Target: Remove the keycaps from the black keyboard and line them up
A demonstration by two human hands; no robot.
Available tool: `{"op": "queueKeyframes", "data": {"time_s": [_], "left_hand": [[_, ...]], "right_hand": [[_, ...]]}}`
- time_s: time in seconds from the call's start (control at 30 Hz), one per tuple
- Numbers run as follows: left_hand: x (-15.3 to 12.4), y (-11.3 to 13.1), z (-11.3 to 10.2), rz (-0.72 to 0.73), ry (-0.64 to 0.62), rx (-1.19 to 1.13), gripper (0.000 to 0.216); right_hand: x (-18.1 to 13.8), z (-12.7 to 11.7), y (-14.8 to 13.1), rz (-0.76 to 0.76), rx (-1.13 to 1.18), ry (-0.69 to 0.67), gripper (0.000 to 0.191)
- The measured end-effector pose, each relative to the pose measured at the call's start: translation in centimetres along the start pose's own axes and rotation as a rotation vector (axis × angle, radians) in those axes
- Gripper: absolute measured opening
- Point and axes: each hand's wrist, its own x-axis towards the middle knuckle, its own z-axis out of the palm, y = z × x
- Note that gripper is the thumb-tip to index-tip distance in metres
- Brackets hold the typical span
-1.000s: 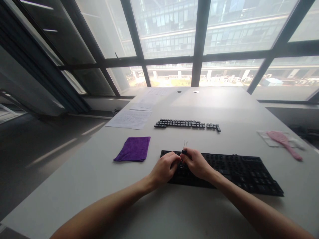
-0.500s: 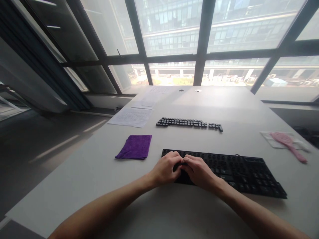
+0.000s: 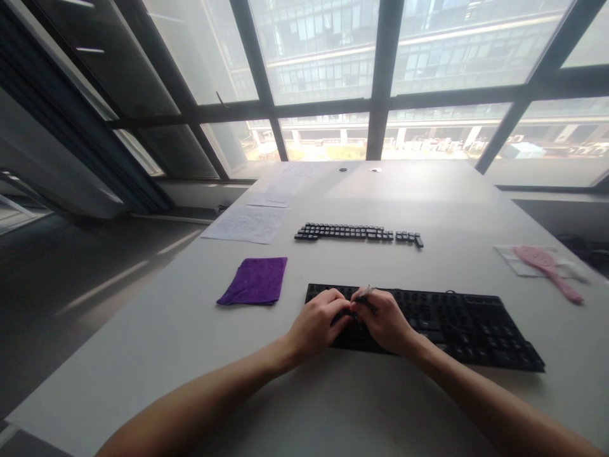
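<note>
Both my hands meet over the left end of a black keyboard [image 3: 457, 320], which lies on the white table [image 3: 190, 343]. My right hand [image 3: 387, 320] is closed in a pinch on a thin wire keycap puller [image 3: 366, 292], whose metal loop sticks up and tilts right above my fingers. My left hand [image 3: 318, 322] rests with curled fingers on the keyboard's left keys, fingertips touching the right hand. What the left fingers hold, if anything, is hidden. Rows of loose black keycaps [image 3: 356, 233] lie in a line farther back.
A folded purple cloth [image 3: 254, 280] lies left of the keyboard. Printed sheets of paper [image 3: 247, 223] sit at the back left. A pink brush [image 3: 547, 266] lies on a clear bag at the right edge. Big windows stand behind the table.
A second ago the puller was held upright above the keyboard between my fingers. My hands then dropped onto the keys, and now the wire loop shows again, tilted to the right.
</note>
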Motion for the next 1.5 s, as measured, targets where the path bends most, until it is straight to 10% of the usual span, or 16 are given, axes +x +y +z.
{"op": "queueKeyframes", "data": {"time_s": [0.27, 0.43, 0.8, 1.17, 1.5], "left_hand": [[-0.4, -0.5, 0.2, 0.133, 0.192, -0.004, 0.027], [-0.1, 0.0, -0.5, 0.309, 0.105, 0.259, 0.019], [0.7, 0.4, -1.8, 0.209, 0.195, 0.155, 0.024], [10.0, -11.3, -5.7, -0.076, 0.261, 0.277, 0.023], [11.8, -14.8, -5.3, -0.065, 0.297, 0.503, 0.013]], "right_hand": [[0.2, 0.2, -0.6, 0.069, -0.142, 0.079, 0.015], [0.4, 0.1, -0.1, 0.165, -0.064, 0.04, 0.015], [0.8, 0.1, 0.4, 0.227, 0.143, 0.075, 0.027], [0.9, 0.2, 1.0, 0.259, 0.216, 0.079, 0.031], [1.0, 0.1, 0.7, 0.278, 0.215, 0.055, 0.031]]}}
